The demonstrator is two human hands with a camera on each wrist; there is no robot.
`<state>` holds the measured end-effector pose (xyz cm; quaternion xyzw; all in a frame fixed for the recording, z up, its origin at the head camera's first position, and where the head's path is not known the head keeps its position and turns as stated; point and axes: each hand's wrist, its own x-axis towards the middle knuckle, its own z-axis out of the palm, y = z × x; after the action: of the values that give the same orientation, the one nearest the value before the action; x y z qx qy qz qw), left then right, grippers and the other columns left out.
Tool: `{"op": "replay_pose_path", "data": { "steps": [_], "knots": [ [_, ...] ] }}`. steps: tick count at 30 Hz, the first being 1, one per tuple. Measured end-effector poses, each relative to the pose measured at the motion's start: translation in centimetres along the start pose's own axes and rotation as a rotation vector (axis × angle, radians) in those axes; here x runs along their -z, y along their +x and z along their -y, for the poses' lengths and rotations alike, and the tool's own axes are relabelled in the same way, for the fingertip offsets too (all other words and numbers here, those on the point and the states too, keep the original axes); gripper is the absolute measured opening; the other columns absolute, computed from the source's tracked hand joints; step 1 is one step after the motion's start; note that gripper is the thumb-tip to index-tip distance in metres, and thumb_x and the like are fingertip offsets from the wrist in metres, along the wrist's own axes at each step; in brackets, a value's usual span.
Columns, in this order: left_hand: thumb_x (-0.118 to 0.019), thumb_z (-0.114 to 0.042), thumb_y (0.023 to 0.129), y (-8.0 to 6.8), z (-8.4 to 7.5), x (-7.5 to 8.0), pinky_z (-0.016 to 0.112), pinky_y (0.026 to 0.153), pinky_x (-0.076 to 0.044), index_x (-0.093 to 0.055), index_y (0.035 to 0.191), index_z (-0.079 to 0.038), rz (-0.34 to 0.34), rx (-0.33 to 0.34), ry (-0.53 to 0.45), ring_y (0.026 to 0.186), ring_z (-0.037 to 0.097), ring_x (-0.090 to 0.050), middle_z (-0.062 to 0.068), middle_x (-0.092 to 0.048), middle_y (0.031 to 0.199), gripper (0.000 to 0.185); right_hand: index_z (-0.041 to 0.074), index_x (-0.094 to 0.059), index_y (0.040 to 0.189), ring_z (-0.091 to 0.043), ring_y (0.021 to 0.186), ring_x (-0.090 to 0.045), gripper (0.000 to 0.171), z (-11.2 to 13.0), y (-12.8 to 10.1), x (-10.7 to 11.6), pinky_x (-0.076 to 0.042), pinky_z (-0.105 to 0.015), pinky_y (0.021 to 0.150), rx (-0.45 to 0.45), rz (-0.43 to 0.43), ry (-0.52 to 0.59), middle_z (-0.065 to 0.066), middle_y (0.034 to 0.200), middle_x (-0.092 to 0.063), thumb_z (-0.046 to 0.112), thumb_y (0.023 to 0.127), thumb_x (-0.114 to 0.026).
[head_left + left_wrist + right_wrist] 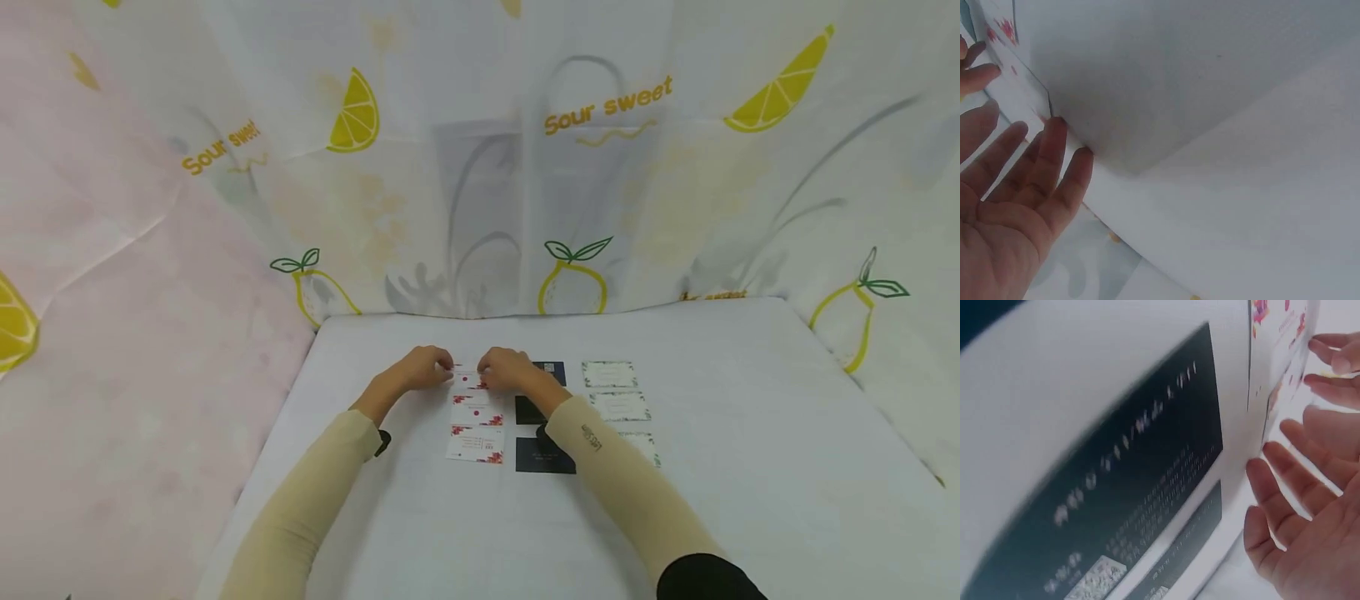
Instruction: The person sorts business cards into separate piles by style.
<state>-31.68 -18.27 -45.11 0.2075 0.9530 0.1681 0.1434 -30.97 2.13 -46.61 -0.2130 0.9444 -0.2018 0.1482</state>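
My left hand [429, 367] is at the left edge of a white card with red floral corners [467, 381], the farthest of its column. In the left wrist view its fingertips [1055, 128] touch the table right by the card's edge, the fingers loosely extended. From the other side my right hand [510, 371] reaches to the same card, partly covering it. The right wrist view shows that hand's fingers [1263, 478] spread and gently bent. Two more red floral cards [477, 410] lie below it in the column.
Right of that column lie black cards [542, 456] with pale print, partly under my right forearm. Farther right is a column of white cards with green leaf borders [609, 374]. A lemon-print curtain [480, 208] hangs behind the white table [750, 400].
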Motion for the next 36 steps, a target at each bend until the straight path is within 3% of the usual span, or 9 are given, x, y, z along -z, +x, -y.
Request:
{"op": "replay_pose_path", "data": {
  "steps": [9, 14, 21, 36],
  "knots": [
    [-0.063, -0.018, 0.095, -0.9, 1.2, 0.0, 0.041, 0.086, -0.052, -0.068, 0.115, -0.003, -0.035, 0.004, -0.077, 0.094, 0.023, -0.062, 0.014, -0.067, 0.116, 0.026, 0.009, -0.066, 0.126, -0.027, 0.126, -0.055, 0.035, -0.2, -0.9, 0.6, -0.043, -0.045, 0.106, 0.03, -0.015, 0.011, -0.009, 0.131, -0.063, 0.024, 0.094, -0.066],
    [-0.068, -0.015, 0.091, -1.3, 1.0, 0.0, 0.04, 0.085, -0.052, -0.068, 0.116, -0.003, -0.064, -0.025, -0.067, 0.093, 0.023, -0.063, 0.014, -0.067, 0.115, 0.028, 0.007, -0.068, 0.117, -0.027, 0.114, -0.061, 0.034, 0.1, -2.1, 1.0, -0.048, -0.042, 0.099, -0.013, -0.026, 0.013, -0.011, 0.122, -0.066, 0.022, 0.087, -0.076],
    [-0.08, -0.02, 0.083, -1.5, 0.1, -1.2, 0.034, 0.081, -0.052, -0.066, 0.115, -0.005, -0.003, -0.066, -0.09, 0.088, 0.018, -0.06, 0.011, -0.065, 0.109, 0.038, 0.008, -0.066, 0.117, -0.024, 0.105, -0.06, 0.042, 0.4, -3.5, 0.8, -0.05, -0.041, 0.094, -0.029, 0.075, 0.069, -0.009, 0.118, -0.065, 0.023, 0.081, -0.082],
    [-0.087, -0.027, 0.076, -2.4, -1.0, -2.3, 0.035, 0.081, -0.05, -0.061, 0.124, -0.011, 0.034, -0.035, -0.078, 0.088, 0.019, -0.057, 0.013, -0.06, 0.115, 0.057, 0.006, -0.063, 0.117, -0.02, 0.096, -0.058, 0.05, -0.4, -3.9, -0.1, -0.05, -0.037, 0.088, -0.024, 0.03, 0.115, -0.01, 0.111, -0.063, 0.023, 0.076, -0.086]
  ]
}}
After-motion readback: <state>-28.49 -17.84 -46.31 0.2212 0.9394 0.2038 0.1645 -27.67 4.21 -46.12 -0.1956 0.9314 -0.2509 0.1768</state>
